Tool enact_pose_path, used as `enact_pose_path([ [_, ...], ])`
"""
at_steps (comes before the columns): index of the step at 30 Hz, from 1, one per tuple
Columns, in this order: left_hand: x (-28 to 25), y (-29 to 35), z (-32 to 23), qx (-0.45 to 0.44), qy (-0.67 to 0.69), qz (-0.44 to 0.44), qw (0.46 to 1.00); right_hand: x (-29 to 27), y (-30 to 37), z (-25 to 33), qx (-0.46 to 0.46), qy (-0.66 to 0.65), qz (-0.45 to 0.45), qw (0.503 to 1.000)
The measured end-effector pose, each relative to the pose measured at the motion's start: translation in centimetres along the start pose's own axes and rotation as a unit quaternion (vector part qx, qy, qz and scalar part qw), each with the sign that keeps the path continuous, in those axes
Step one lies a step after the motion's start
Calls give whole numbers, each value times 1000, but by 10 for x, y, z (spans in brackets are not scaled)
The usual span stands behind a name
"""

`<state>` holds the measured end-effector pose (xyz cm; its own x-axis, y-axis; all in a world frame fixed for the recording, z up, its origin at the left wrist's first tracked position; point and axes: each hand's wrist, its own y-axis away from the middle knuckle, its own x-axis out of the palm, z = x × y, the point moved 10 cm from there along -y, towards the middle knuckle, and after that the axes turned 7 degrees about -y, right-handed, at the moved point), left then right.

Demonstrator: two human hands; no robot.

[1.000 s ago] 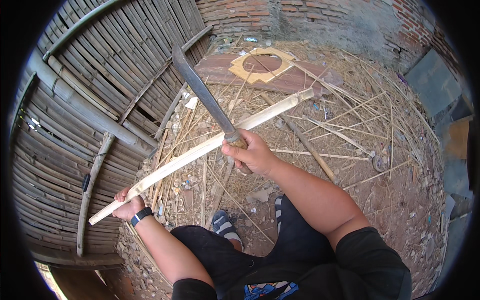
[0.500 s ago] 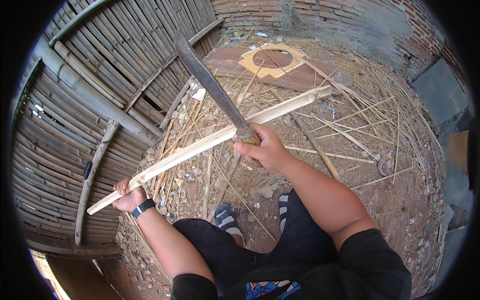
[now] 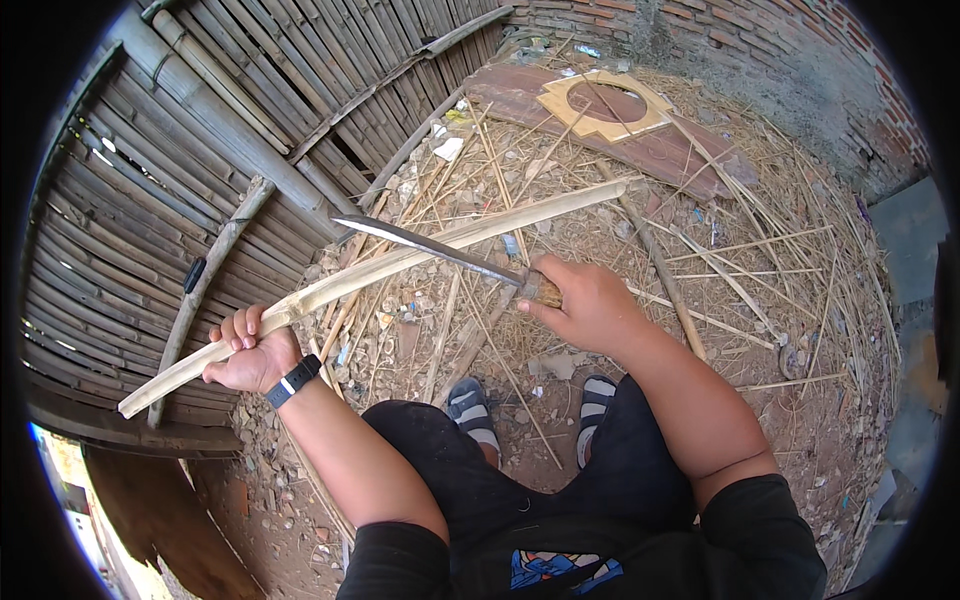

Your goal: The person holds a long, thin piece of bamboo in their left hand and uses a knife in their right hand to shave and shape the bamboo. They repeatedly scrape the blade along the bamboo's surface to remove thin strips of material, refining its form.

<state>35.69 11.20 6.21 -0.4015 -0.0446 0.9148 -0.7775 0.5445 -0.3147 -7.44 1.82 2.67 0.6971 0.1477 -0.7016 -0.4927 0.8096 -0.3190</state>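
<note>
My left hand (image 3: 258, 358) is closed around a long pale split-bamboo strip (image 3: 340, 286) close to its lower left end. From there the strip slants up and away to the right, over the littered ground. My right hand (image 3: 588, 305) grips the wooden handle of a machete (image 3: 475, 262). Its dark blade points left and crosses in front of the strip near the strip's middle; whether the two touch I cannot tell. A dark watch (image 3: 292, 381) sits on my left wrist.
A bamboo-slat wall (image 3: 110, 260) rises on the left, and a brick wall (image 3: 740, 60) stands at the back. On the ground lie a brown board (image 3: 510, 100), a yellow panel with a round hole (image 3: 655, 101), a pole (image 3: 668, 275) and many thin sticks. My sandalled feet (image 3: 472, 410) are below.
The machete has swung down from a raised, steep angle to a flatter one, its tip now lower and left. My left hand has shifted slightly up with the strip, and the view has turned.
</note>
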Motion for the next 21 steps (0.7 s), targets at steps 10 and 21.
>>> enact_pose_path([
  [10, 0, 6, -10, 44, -50, -30, 997, 19, -20, -46, 127, 25, 6, 992],
  [21, -1, 8, -18, 76, -64, -75, 992, 14, -29, -80, 215, 24, -14, 976],
])
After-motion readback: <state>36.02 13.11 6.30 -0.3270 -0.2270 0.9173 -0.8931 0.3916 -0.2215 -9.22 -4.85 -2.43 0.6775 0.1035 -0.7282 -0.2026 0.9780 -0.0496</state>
